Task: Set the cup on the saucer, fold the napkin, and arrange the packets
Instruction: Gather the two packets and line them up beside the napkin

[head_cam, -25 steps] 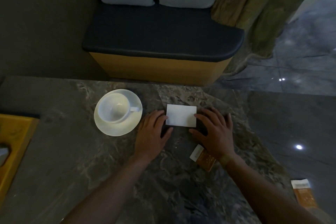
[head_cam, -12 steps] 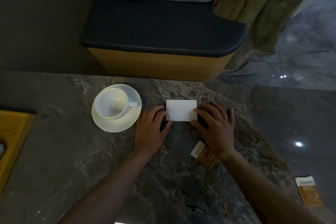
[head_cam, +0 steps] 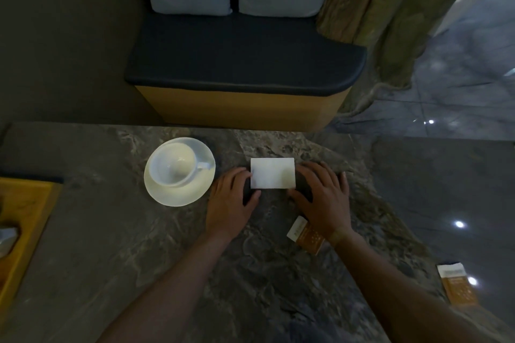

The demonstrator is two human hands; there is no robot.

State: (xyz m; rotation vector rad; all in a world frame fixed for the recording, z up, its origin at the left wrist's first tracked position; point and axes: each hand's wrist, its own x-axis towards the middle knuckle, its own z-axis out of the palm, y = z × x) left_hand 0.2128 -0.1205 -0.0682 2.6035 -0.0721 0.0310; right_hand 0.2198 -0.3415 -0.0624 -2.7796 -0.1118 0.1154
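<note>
A white cup (head_cam: pixel 173 163) stands on a white saucer (head_cam: pixel 181 192) on the marble table, handle to the right. Right of it lies a folded white napkin (head_cam: pixel 272 172), a small flat rectangle. My left hand (head_cam: pixel 230 200) lies flat with its fingertips at the napkin's left edge. My right hand (head_cam: pixel 323 198) lies flat with its fingers at the right edge. A brown and white packet (head_cam: pixel 305 235) shows partly under my right wrist. A second packet (head_cam: pixel 457 284) lies at the table's right edge.
A yellow tray (head_cam: pixel 25 220) sits at the left edge of the table (head_cam: pixel 111 259), holding something grey. Beyond the table stands a bench (head_cam: pixel 245 64) with a dark cushion and two pale pillows. Glossy floor lies to the right.
Both hands stay at the napkin's two sides and have barely moved. The napkin, cup and packets keep their places; only the view has shifted slightly.
</note>
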